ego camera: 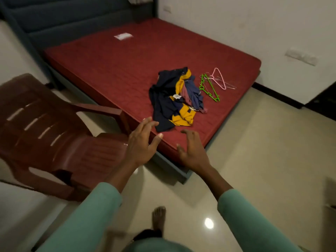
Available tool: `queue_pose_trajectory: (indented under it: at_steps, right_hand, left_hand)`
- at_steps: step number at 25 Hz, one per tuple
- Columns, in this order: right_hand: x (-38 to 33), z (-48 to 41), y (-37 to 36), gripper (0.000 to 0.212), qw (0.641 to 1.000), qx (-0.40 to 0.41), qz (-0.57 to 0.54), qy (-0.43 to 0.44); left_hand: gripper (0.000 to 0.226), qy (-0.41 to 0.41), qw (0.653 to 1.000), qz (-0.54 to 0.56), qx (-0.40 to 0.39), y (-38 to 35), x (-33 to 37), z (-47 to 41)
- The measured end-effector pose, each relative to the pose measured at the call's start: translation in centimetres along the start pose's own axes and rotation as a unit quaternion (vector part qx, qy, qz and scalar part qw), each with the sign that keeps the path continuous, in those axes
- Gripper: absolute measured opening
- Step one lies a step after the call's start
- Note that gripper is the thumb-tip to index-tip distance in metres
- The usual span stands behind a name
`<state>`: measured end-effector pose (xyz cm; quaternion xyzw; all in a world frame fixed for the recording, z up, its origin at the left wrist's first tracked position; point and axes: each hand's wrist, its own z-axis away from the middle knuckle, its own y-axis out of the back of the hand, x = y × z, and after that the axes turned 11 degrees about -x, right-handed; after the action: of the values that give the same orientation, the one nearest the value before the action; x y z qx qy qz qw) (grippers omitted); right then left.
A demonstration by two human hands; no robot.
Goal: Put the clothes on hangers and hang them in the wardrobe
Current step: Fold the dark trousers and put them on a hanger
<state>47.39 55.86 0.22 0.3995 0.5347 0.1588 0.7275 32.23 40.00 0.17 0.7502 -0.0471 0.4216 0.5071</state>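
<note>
Two hands are hovering over the near corner of the bed in the head view. The left hand [143,144] is keeping its grip open, fingers spread and slightly bent, fingertips just beside the dark edge of the clothes pile [163,102] without clearly touching it. The right hand [192,151] is holding nothing either, its grip open, palm down over the mattress [118,66] edge. Teal sleeves [101,206] are covering both forearms.

The clothes are lying in a crumpled heap on the red quilted mattress, close to its near right corner: mostly navy fabric, with mustard-yellow panels and a fold of dusty pink. Just beside the heap, on its far right side, a green plastic hanger [209,88] and a pink hanger [219,79] are lying tangled with thin wire hangers [229,85]. No wardrobe is showing.

The garments are looking soft, light and limp, likely sagging and sliding apart once lifted, so pinching a single piece at its collar or shoulders is looking sounder than scooping the whole heap. Where one piece ends is hard to tell. The hangers are looking stiff, light and prone to snagging on each other; the hook or neck is offering the best hold.

A glossy maroon plastic chair [54,133] with a slotted back is standing left of the bed, and pale polished floor tiles [263,160] are reflecting a lamp.
</note>
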Motion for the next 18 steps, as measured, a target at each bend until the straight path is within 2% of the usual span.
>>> queue_pose_trajectory:
  at_steps: [3,8,13,18]
  right_hand:
    - [4.5,-1.0,0.4,0.058,0.997,-0.028,-0.008,-0.065]
    - [9.8,-3.9,2.0,0.061,0.99,-0.012,-0.029,-0.136]
    - [15.4,-8.9,5.0,0.06,0.988,-0.006,-0.041,-0.149]
    - [22.7,-16.8,10.3,0.066,0.992,-0.02,-0.014,-0.122]
  left_hand:
    - [0.061,0.035,0.997,0.034,-0.057,-4.4,-1.0,-3.4]
    - [0.062,0.053,0.99,0.01,-0.13,-9.3,-1.9,-9.2]
    - [0.068,0.051,0.986,-0.009,-0.157,-12.7,-2.0,-17.0]
    - [0.066,0.069,0.987,-0.042,-0.136,-17.4,-1.6,-26.0]
